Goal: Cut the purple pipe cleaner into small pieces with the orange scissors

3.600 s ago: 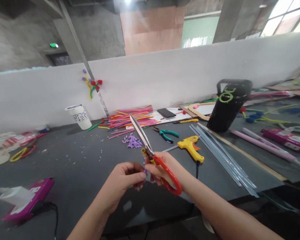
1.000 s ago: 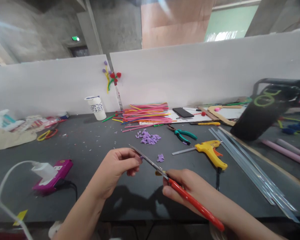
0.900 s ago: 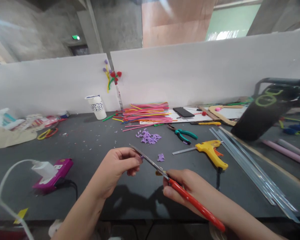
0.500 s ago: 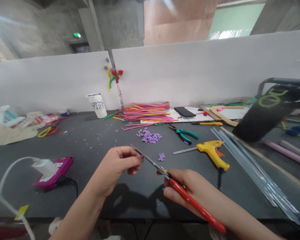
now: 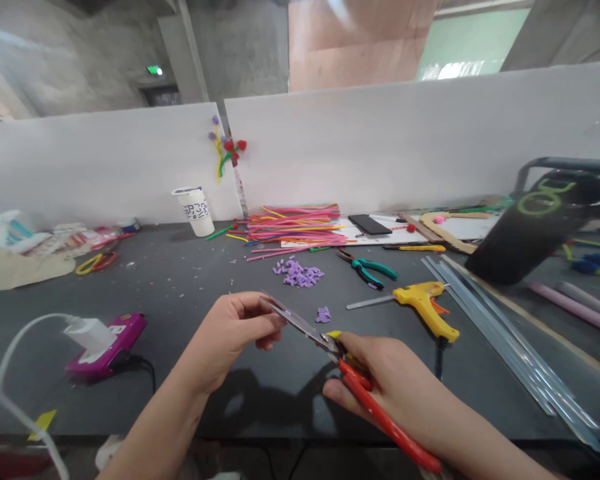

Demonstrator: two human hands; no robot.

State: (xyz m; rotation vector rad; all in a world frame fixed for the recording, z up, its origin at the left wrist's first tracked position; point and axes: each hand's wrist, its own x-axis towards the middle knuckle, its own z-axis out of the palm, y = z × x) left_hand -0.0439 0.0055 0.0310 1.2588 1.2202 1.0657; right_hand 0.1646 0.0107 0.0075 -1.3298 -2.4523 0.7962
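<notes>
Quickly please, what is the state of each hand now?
Left hand: pinched shut at the blade tips; held thing too small to tell.
Right hand: closed on the scissors.

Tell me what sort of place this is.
Probably a craft workshop bench: a heap of thin coloured craft sticks and a yellow plastic glue gun lie on the dark grey table, and the right hand holds red-handled steel scissors.

On the table (image 5: 180,280), the scissors (image 5: 300,325) reach from the right hand (image 5: 380,380) across to the left hand (image 5: 230,333). Behind them lies a heap of cuttings (image 5: 297,273), with pliers (image 5: 367,268) and a glue gun (image 5: 423,303) to its right. A cup (image 5: 194,210) stands at the back, left of a bundle of sticks (image 5: 295,227). A charger (image 5: 105,337) lies left of the hands.
</notes>
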